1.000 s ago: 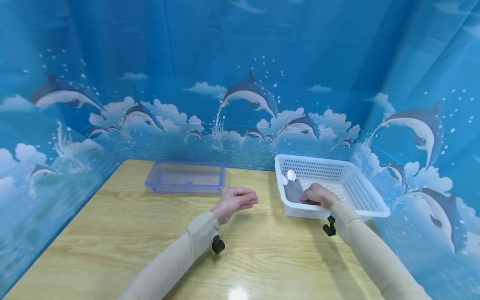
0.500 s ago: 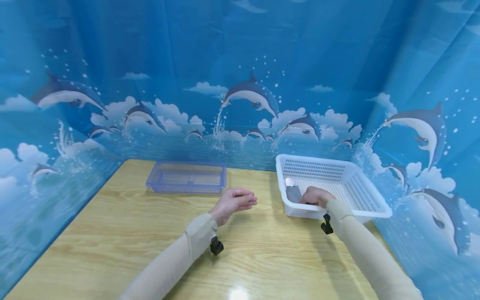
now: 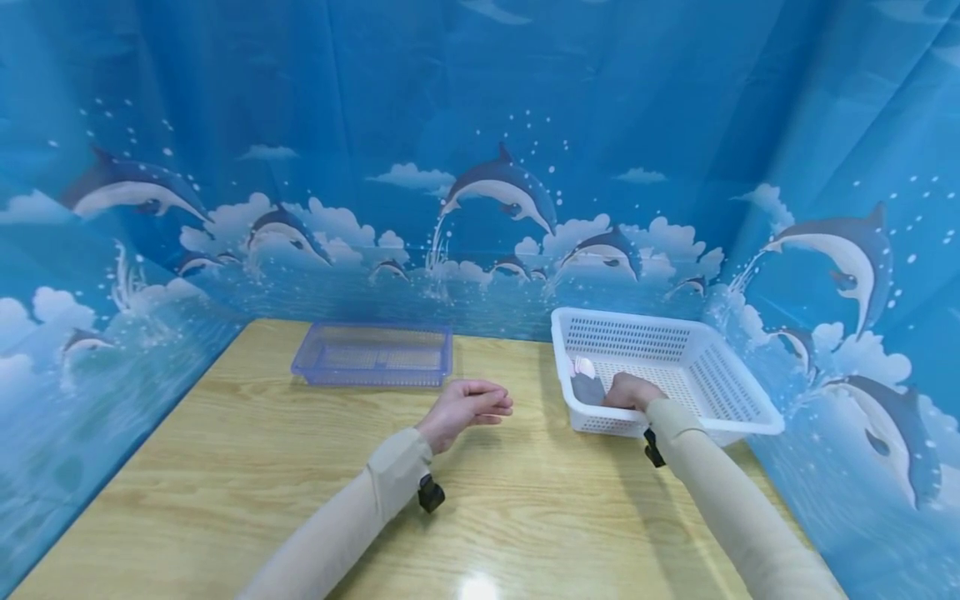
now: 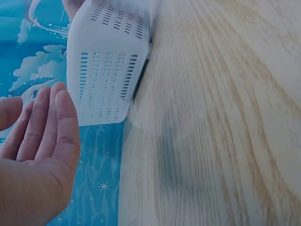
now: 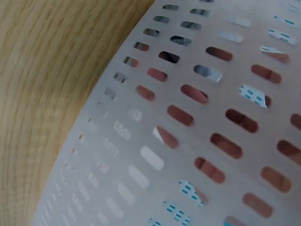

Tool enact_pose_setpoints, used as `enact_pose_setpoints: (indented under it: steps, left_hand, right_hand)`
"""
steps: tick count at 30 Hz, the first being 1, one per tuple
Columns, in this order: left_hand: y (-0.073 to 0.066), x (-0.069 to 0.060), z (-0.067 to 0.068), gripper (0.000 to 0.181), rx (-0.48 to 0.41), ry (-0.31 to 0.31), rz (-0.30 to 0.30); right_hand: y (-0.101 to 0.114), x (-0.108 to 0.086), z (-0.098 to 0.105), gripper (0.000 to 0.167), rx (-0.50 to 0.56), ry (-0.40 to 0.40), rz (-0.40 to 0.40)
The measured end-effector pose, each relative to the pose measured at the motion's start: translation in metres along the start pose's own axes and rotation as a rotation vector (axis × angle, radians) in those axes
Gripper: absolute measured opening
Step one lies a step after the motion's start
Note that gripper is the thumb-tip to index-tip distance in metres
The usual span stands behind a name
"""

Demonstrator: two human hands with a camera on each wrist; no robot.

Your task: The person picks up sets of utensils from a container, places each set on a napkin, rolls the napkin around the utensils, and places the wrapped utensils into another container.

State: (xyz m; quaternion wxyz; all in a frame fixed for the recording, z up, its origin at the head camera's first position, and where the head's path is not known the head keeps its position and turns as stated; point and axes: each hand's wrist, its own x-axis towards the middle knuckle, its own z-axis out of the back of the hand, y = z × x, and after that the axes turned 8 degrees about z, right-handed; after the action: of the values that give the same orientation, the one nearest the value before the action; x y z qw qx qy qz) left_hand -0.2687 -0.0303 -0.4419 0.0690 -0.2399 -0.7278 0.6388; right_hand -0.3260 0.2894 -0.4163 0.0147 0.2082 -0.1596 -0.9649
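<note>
In the head view, my right hand reaches over the near rim of a white perforated basket. Its curled fingers grip the right side of a flat grey object low inside the basket. Pale, rounded pieces show at that object's far end; their kind is unclear. The right wrist camera sees the fingers only through slots in the basket wall. My left hand hovers above the table, left of the basket. Its palm and loosely straight fingers hold nothing.
A shallow, see-through purple tray sits at the table's back left. The wood-grain table meets a blue dolphin-print curtain at the back and sides. A black camera is strapped to the left wrist.
My right hand has lowered into the basket with the grey object, which now sits deeper and shows less. The left hand has barely moved; its fingers have spread slightly.
</note>
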Motion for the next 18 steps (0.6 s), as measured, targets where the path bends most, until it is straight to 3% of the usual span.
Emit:
enact_pose_setpoints:
  steps: [9,18]
  left_hand:
    - [0.002,-0.001,0.006,0.027,-0.002,-0.006,0.010]
    - [0.005,-0.005,0.020,0.033,-0.018,-0.075,0.019]
  right_hand:
    - [0.004,-0.004,0.001,0.030,0.018,-0.066,0.011]
    - [-0.003,-0.006,0.004,0.020,0.027,-0.099,0.031]
